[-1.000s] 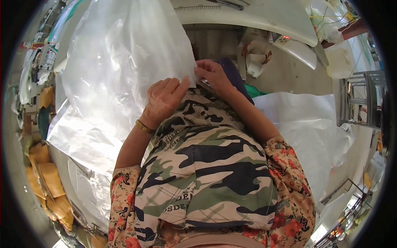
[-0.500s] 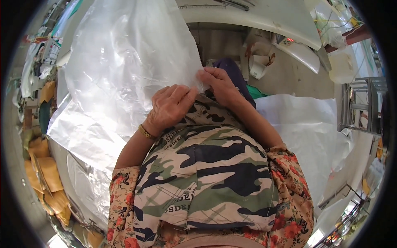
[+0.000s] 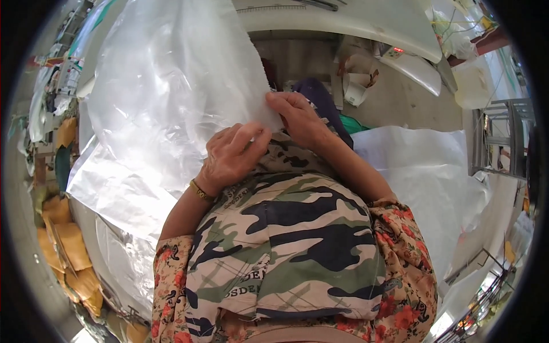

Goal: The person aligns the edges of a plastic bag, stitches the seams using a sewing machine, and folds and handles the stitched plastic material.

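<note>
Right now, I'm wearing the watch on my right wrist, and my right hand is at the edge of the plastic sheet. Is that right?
Not quite: the head view shows the watch on your left wrist. Your right hand is at the edge of the plastic sheet.

Your left forearm [image 3: 180,211] slants up and to the right, bare to the sleeve, and its wrist [image 3: 208,184] leads into your left grip [image 3: 230,154], which has its back turned up and its fingers loosely curled, blurred toward the tips. Your right forearm [image 3: 355,162] slants up and to the left from the other side. Your right grip [image 3: 300,121] sits a little higher, digits drawn together in a pinch. The two are near each other, in front of your body.
</note>
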The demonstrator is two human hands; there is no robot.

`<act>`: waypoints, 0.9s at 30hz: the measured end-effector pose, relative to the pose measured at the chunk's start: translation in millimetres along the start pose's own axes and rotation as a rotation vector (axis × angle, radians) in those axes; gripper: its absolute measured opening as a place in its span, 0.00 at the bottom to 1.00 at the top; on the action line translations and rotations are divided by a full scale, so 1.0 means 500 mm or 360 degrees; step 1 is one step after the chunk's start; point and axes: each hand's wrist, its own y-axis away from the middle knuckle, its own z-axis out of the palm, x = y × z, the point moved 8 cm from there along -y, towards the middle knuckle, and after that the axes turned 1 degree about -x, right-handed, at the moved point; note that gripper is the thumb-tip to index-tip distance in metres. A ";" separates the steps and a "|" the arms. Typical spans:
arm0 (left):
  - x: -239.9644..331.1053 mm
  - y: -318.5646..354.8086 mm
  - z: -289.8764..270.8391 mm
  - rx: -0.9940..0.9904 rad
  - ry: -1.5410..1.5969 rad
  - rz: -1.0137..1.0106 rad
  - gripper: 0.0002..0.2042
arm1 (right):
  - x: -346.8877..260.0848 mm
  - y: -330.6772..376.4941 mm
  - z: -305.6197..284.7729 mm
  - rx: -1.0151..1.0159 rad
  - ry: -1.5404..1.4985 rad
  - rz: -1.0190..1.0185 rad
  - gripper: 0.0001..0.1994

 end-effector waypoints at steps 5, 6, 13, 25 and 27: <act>0.007 -0.001 0.003 -0.0019 -0.0002 0.0058 0.17 | -0.021 0.008 0.006 0.0093 -0.0002 -0.0042 0.21; 0.008 -0.001 0.002 -0.0020 0.0001 0.0055 0.17 | -0.022 0.010 0.004 0.0093 -0.0001 -0.0038 0.21; 0.013 -0.005 0.000 -0.0020 -0.0017 0.0127 0.15 | -0.005 -0.005 0.014 -0.0105 0.0028 -0.0114 0.16; -0.010 0.064 -0.052 0.0269 -0.0142 -0.0045 0.11 | -0.010 0.003 0.014 -0.0033 -0.0187 -0.0052 0.13; 0.009 0.050 -0.048 0.0294 -0.0119 0.0096 0.13 | -0.006 0.004 0.017 -0.0070 -0.0100 -0.0009 0.12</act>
